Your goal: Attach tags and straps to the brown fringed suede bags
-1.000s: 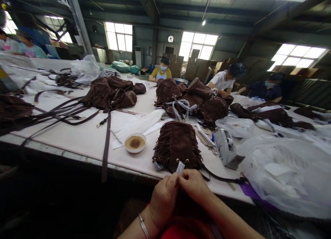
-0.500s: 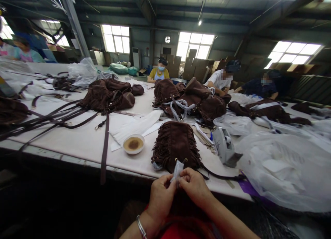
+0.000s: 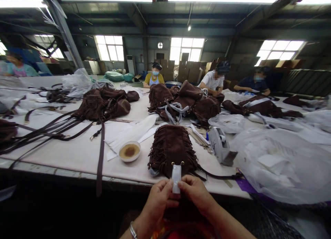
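- Pose: forearms angle in from the bottom, converging in a V; bracelet on the left wrist. Hands meet near the table edge.
- Left hand: thumb and forefinger pinch the left side of the pale wrapped strip, lower fingers reaching across beneath it.
- Right hand: thumb on the strip's right side, fingers curled behind. Exact finger contact there hidden.
- Strip location: between both hands, roughly upright, top end overlapping the bag's near end in view. Can't tell if it's attached.
- Strip handling: probably very light, thin, slick film, easily creased. Best held by the side edges, light pinch.
- Just beyond: fringed brown bag, lying on the table, brass eyelets toward the person. Looks soft, floppy, suede-like; I'd grip the body, not the fringe.
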Action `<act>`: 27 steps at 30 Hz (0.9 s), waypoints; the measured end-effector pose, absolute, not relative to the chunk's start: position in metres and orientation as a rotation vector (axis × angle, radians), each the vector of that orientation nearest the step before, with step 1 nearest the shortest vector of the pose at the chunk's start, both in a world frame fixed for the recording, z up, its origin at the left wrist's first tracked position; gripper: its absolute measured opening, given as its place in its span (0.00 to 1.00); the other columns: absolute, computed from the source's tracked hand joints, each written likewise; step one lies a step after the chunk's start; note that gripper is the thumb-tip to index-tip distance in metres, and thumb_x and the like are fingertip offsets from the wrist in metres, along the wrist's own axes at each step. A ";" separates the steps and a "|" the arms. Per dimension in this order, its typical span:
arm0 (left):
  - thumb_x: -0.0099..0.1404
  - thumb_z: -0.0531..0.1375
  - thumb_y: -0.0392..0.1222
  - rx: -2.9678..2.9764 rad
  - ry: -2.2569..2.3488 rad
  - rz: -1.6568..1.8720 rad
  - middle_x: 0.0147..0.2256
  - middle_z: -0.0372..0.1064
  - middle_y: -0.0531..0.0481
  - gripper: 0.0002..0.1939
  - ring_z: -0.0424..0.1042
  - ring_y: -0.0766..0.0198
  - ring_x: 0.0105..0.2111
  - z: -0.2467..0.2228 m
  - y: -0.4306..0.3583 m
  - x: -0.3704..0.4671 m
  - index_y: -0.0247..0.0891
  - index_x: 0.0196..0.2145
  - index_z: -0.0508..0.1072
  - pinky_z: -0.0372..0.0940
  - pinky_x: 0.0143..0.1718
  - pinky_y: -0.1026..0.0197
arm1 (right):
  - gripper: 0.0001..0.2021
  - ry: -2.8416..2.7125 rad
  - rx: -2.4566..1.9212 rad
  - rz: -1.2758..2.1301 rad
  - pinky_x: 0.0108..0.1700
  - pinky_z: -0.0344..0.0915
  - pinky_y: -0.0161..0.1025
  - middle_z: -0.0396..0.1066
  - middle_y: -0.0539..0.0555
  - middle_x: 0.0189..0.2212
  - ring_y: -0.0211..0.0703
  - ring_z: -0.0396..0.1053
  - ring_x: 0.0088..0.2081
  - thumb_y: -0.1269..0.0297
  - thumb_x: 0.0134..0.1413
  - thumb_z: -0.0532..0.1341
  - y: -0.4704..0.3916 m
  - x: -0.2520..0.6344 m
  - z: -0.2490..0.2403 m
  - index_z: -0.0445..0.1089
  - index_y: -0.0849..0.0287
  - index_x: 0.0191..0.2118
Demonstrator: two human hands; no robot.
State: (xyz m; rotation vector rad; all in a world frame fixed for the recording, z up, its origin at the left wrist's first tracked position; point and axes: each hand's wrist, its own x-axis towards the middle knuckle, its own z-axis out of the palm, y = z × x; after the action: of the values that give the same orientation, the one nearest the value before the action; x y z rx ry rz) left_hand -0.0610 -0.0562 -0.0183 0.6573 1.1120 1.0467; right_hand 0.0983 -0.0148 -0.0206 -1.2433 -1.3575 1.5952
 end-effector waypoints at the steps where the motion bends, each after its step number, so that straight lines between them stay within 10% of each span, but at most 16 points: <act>1: 0.54 0.66 0.65 0.689 1.143 1.023 0.33 0.74 0.44 0.30 0.74 0.63 0.30 -0.018 -0.055 -0.060 0.32 0.37 0.73 0.70 0.26 0.65 | 0.22 -1.345 -1.230 1.606 0.22 0.45 0.33 0.56 0.43 0.16 0.31 0.48 0.20 0.44 0.43 0.69 -0.014 0.099 -0.022 0.64 0.59 0.24; 9: 0.63 0.51 0.71 1.032 1.262 0.885 0.23 0.68 0.50 0.33 0.65 0.67 0.18 -0.023 -0.044 -0.052 0.34 0.35 0.72 0.60 0.19 0.66 | 0.21 -1.420 -1.152 1.633 0.22 0.47 0.33 0.59 0.45 0.16 0.33 0.50 0.18 0.43 0.52 0.61 -0.015 0.102 -0.026 0.64 0.58 0.25; 19: 0.70 0.54 0.49 1.822 1.850 1.251 0.32 0.74 0.48 0.12 0.74 0.58 0.33 -0.044 -0.056 -0.113 0.40 0.36 0.73 0.69 0.36 0.60 | 0.11 -1.763 -1.380 0.416 0.45 0.65 0.45 0.74 0.57 0.35 0.50 0.71 0.40 0.62 0.63 0.54 0.012 0.189 -0.023 0.73 0.58 0.38; 27: 0.70 0.52 0.35 2.538 1.947 1.106 0.43 0.73 0.42 0.12 0.74 0.55 0.43 -0.056 -0.045 -0.108 0.39 0.47 0.72 0.70 0.46 0.54 | 0.14 -2.088 -1.019 0.217 0.50 0.66 0.45 0.73 0.60 0.44 0.49 0.70 0.46 0.72 0.64 0.52 -0.006 0.148 -0.010 0.70 0.59 0.51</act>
State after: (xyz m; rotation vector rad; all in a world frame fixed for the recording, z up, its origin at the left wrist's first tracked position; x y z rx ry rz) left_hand -0.1082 -0.0449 -0.0558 2.5375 1.9475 1.1056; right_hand 0.1482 -0.0058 -0.0101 -1.0189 -2.0878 0.2175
